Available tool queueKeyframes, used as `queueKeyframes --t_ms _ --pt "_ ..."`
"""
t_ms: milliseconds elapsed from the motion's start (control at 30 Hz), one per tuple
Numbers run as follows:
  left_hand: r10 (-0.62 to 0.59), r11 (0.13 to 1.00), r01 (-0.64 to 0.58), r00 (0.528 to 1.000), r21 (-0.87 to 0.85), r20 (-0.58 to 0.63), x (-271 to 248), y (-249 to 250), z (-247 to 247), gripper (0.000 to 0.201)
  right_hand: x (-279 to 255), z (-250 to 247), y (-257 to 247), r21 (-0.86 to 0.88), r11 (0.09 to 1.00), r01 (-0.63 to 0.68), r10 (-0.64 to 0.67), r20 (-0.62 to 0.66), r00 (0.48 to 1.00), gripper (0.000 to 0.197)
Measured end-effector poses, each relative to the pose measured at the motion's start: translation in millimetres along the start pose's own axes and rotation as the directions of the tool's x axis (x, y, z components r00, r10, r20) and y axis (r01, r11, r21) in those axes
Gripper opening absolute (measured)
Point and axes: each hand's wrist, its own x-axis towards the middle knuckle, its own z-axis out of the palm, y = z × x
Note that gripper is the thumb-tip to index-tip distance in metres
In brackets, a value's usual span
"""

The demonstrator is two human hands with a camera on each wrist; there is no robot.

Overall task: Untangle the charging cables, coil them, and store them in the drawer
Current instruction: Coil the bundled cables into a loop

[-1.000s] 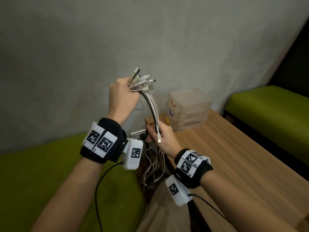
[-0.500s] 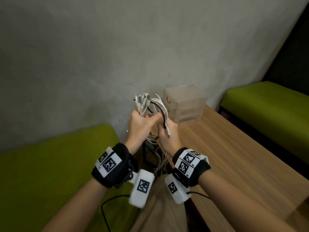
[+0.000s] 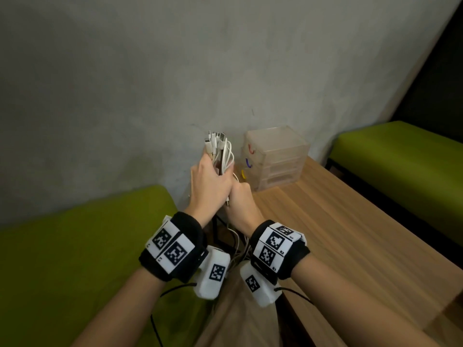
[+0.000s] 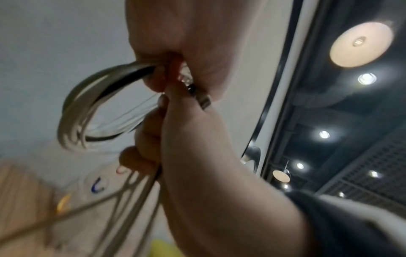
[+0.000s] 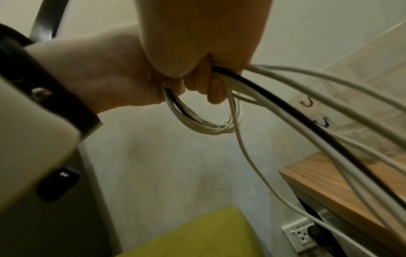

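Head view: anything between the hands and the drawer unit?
Nothing. In the head view only bare wall shows between the hands gripping the cables and the drawer unit.

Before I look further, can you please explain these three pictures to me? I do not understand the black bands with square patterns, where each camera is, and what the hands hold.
No machine here: a person works with bare hands. Each wrist wears a black band with printed square markers and a small white camera. The big picture comes from a camera on the head, looking down. The other two come from the wrist cameras, looking along each hand.

The left hand grips a bundle of cables, mostly white and one black, with the plugs sticking up. The right hand, pressed against it, grips the same cables lower down; the loose ends hang below.

On the wooden table stands a clear plastic box of drawers, against the wall. Green cushions lie on both sides.
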Motion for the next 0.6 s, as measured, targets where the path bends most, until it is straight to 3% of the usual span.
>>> queueKeyframes --t_ms 100,167,300,433,600 --pt "0.069 0.997 -0.069 0.998 0.025 0.004 5 -2 0 0.004 3 3 -2 0.032 0.998 0.052 -0.051 -0.035 0.998 0.036" --pt "0.112 0.994 -0.113 0.993 -0.013 -0.036 4 0 -2 0.009 5 6 0 0.093 0.994 0.062 -0.055 -0.079 0.995 0.038" --pt "0.219 0.974 -0.225 0.949 0.001 -0.227 16 16 -21 0.011 -1 18 14 0.145 0.983 0.11 -0.095 -0.105 0.99 0.012" --pt "0.231 0.958 -0.287 0.816 -0.025 -0.531 59 30 -64 0.024 -28 27 46 0.093 0.995 -0.044 0.037 0.08 0.996 0.039" --pt "0.311 0.906 -0.422 0.735 -0.046 -0.603 79 33 -85 0.047 -20 33 56 -0.041 0.992 -0.117 0.123 0.244 0.962 0.045"
